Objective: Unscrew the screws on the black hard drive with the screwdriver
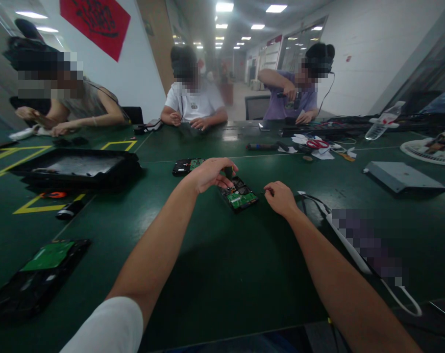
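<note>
A hard drive (243, 200) lies on the green table with its green circuit board facing up. My left hand (212, 175) arches over its far left part, fingers bent down at the drive. Something dark shows between those fingers, too unclear to name. Just right of the drive, apart from it, is my right hand (280, 197). Its thumb and fingertips are pinched together, and whatever they hold is too small to make out. Another hard drive (182, 167) sits behind my left hand, partly covered by it.
At left lie a black tray (79, 166), a black cylinder (69, 210) and a larger drive (46, 257). A white power strip (349, 242), grey metal box (404, 176) and plastic bottle (384, 121) are at right. Scraps and red-handled scissors (317, 143) lie beyond. Several people sit opposite.
</note>
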{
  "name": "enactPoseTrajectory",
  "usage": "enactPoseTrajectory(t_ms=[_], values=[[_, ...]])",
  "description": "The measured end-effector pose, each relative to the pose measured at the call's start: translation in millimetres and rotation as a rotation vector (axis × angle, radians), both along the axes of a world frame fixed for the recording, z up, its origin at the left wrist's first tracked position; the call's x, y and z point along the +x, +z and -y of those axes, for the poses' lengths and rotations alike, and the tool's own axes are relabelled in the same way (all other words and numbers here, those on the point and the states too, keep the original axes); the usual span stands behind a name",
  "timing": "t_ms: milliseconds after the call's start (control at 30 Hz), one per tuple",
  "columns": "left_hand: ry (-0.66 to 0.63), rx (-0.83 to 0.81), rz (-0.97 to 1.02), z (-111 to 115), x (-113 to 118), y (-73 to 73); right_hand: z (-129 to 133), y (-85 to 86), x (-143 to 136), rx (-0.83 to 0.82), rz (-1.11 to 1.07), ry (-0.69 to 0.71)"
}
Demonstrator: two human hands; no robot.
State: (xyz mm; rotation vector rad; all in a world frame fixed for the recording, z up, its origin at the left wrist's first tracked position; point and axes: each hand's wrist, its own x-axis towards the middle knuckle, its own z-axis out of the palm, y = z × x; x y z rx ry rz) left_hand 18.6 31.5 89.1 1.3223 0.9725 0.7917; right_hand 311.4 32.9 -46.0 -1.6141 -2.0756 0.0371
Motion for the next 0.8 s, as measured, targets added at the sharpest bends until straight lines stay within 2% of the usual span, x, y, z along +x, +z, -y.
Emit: enactPoseTrajectory(t_ms=[333, 800], values=[[0.016, -0.057, 0.055, -4, 3, -3.0, -3, -0.9, -5, -0.040, 0.081, 0.089], [0.009, -0.032, 0.056, -1, 6, -3.6, -11, -3.1, -10, -0.106, 0.040, 0.010]])
